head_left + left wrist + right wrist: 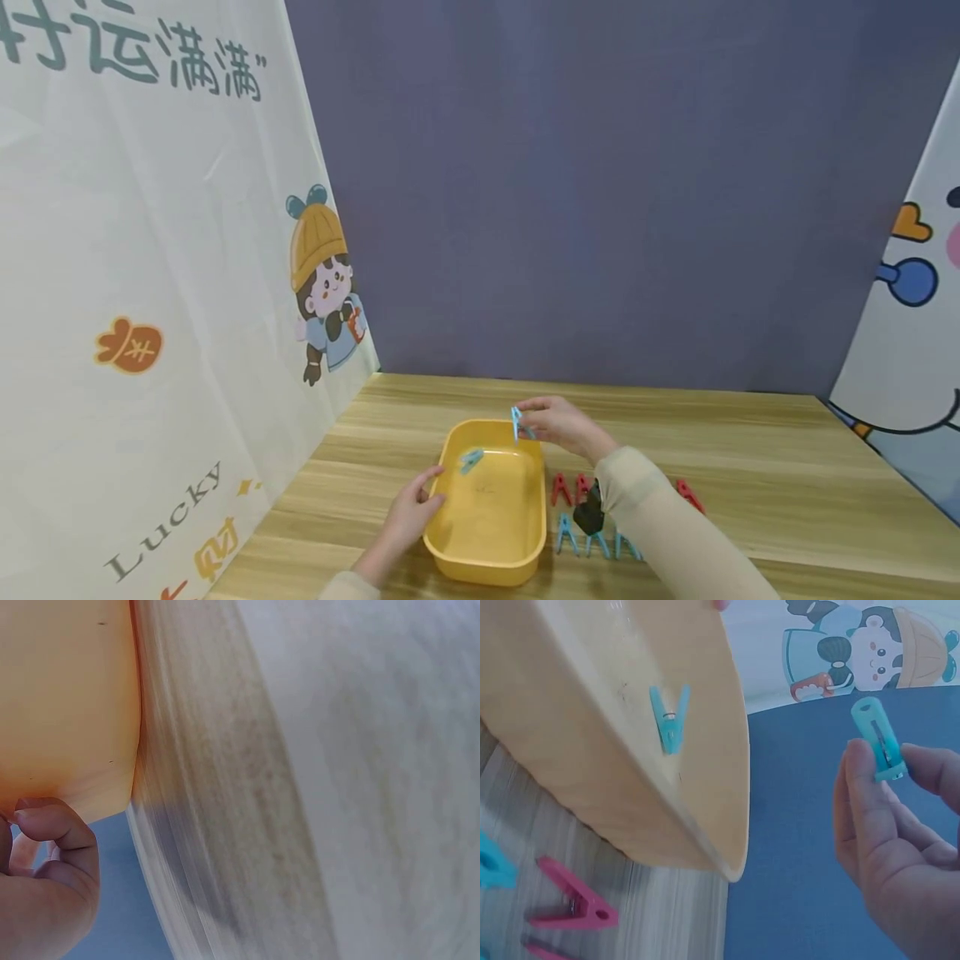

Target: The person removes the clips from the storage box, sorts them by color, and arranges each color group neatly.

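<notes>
My right hand [566, 427] pinches a light blue clothespin [877, 735] between thumb and fingers, raised over the far right corner of a yellow plastic basin [487, 521]. At the basin's left side, my left hand [408, 512] grips the rim with thumb and fingers; in the left wrist view its curled fingers [56, 825] meet the basin wall. Inside the basin, toward its far left, lies another blue clothespin [471, 460]. Right of the basin, on the table, are red clothespins [561, 489] and a row of blue clothespins [566, 533], partly hidden by my right forearm.
The wood-grain table [750, 467] extends to the right and behind the basin. A dark blue backdrop [585, 208] stands at the back, with printed white sheets [187, 292] at the sides. Another red clothespin [688, 496] lies beyond my right sleeve.
</notes>
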Action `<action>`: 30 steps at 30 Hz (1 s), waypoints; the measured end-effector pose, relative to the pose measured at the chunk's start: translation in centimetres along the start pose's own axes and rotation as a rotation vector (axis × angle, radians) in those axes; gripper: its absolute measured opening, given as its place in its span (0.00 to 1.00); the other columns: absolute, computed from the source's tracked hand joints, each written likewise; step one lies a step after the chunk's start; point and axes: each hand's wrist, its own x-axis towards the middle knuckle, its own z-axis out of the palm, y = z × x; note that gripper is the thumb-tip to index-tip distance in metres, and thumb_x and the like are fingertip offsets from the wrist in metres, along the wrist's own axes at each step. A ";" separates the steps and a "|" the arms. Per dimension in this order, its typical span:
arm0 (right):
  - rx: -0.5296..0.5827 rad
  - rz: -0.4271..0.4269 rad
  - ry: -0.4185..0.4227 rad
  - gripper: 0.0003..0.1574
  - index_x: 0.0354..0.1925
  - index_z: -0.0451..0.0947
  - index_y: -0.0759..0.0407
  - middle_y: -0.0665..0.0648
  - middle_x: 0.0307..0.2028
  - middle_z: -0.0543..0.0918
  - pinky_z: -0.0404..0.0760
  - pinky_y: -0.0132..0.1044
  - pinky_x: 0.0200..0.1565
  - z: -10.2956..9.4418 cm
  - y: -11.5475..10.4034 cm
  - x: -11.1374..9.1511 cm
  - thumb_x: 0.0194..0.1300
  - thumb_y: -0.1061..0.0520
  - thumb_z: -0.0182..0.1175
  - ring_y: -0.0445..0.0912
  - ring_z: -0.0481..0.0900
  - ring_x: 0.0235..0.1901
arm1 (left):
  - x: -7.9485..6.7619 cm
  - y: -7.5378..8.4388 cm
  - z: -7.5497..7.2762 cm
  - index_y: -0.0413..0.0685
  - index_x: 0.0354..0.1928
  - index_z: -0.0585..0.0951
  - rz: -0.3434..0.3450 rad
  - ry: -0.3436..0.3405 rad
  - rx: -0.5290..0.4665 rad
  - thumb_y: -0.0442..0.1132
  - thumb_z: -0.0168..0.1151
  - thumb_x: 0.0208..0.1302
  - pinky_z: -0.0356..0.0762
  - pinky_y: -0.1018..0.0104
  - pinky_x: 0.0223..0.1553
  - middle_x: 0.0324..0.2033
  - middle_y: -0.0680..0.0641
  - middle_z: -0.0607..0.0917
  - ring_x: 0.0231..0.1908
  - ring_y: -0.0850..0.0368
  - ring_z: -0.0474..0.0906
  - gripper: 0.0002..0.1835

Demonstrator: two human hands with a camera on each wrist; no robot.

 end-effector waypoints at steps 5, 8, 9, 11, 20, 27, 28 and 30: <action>0.021 -0.005 0.000 0.27 0.58 0.60 0.79 0.63 0.39 0.74 0.77 0.40 0.44 -0.6 -0.3 -0.5 0.63 0.68 0.51 0.47 0.77 0.36 | 0.0 0.1 0.0 0.35 0.57 0.70 -0.002 0.005 -0.006 0.32 0.59 0.58 0.64 0.73 0.17 0.19 0.51 0.68 0.17 0.61 0.63 0.24; 0.035 -0.006 -0.002 0.25 0.57 0.60 0.78 0.62 0.38 0.75 0.76 0.41 0.44 -1.0 -0.3 -0.9 0.63 0.69 0.50 0.48 0.77 0.35 | 0.0 0.0 0.0 0.36 0.58 0.70 -0.013 -0.001 -0.009 0.31 0.58 0.59 0.64 0.72 0.18 0.19 0.51 0.68 0.18 0.61 0.64 0.23; 0.036 -0.010 -0.004 0.25 0.57 0.60 0.78 0.62 0.37 0.75 0.76 0.41 0.44 -1.2 -0.3 -1.0 0.63 0.69 0.51 0.48 0.78 0.35 | 0.0 0.0 0.0 0.36 0.58 0.70 -0.016 -0.002 -0.008 0.31 0.58 0.59 0.64 0.72 0.18 0.19 0.51 0.68 0.18 0.60 0.64 0.23; 0.038 -0.009 -0.005 0.24 0.56 0.60 0.77 0.61 0.36 0.75 0.76 0.41 0.44 -1.4 -0.4 -1.3 0.63 0.68 0.51 0.47 0.78 0.35 | 0.0 -0.1 0.1 0.36 0.58 0.71 -0.017 -0.003 -0.007 0.31 0.58 0.59 0.65 0.72 0.18 0.19 0.51 0.68 0.19 0.60 0.64 0.23; 0.042 0.001 -0.008 0.27 0.58 0.59 0.76 0.62 0.34 0.75 0.78 0.41 0.42 -2.4 -0.7 -2.4 0.62 0.67 0.51 0.47 0.77 0.32 | 0.0 0.0 0.1 0.35 0.57 0.71 -0.008 0.003 0.001 0.31 0.58 0.59 0.65 0.72 0.17 0.19 0.51 0.68 0.17 0.61 0.64 0.23; 0.017 0.004 0.007 0.29 0.59 0.59 0.75 0.61 0.34 0.75 0.79 0.41 0.40 -3.0 -1.1 -3.4 0.62 0.65 0.53 0.47 0.78 0.32 | -0.1 0.0 -0.1 0.34 0.58 0.69 -0.018 -0.011 -0.005 0.31 0.57 0.60 0.65 0.72 0.17 0.19 0.50 0.69 0.18 0.60 0.65 0.23; 0.012 0.002 0.009 0.30 0.59 0.59 0.75 0.61 0.34 0.75 0.79 0.41 0.39 -3.2 -1.0 -3.5 0.61 0.64 0.54 0.47 0.78 0.32 | -0.1 0.0 -0.1 0.34 0.58 0.69 -0.021 -0.013 -0.008 0.31 0.57 0.60 0.65 0.72 0.18 0.19 0.50 0.69 0.18 0.60 0.65 0.23; 0.008 0.001 0.013 0.30 0.59 0.59 0.74 0.61 0.34 0.75 0.79 0.40 0.38 -3.5 -1.0 -3.8 0.61 0.64 0.55 0.47 0.78 0.32 | -0.1 0.0 -0.1 0.34 0.59 0.69 -0.024 -0.018 -0.011 0.31 0.56 0.60 0.66 0.72 0.18 0.19 0.50 0.69 0.18 0.60 0.65 0.24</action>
